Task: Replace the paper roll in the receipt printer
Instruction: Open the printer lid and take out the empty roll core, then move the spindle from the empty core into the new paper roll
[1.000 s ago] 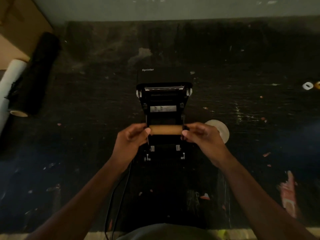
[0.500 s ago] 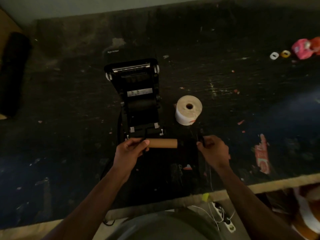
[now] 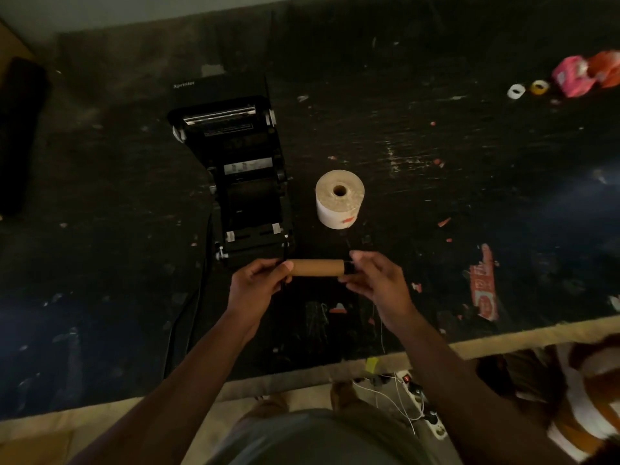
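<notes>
We hold the empty cardboard core (image 3: 317, 267) level between both hands, out of the receipt printer (image 3: 241, 182) and just in front of its near edge, above the dark worktable (image 3: 469, 182). Our left hand (image 3: 256, 285) is closed around the core's left end; our right hand (image 3: 375, 280) pinches the right end, where a small black piece, perhaps a spindle cap, sits, though it is too dim to be sure. The printer stands with its lid swung up and its paper bay looks empty. The fresh paper roll (image 3: 339, 199) stands on end just beside the printer's right side, untouched. So we judge the old roll's removal done; still ahead are setting the core aside or moving the spindle over, seating the new roll, feeding the paper, and closing the lid. Small tape rings (image 3: 526, 89) lie far off to the right.
</notes>
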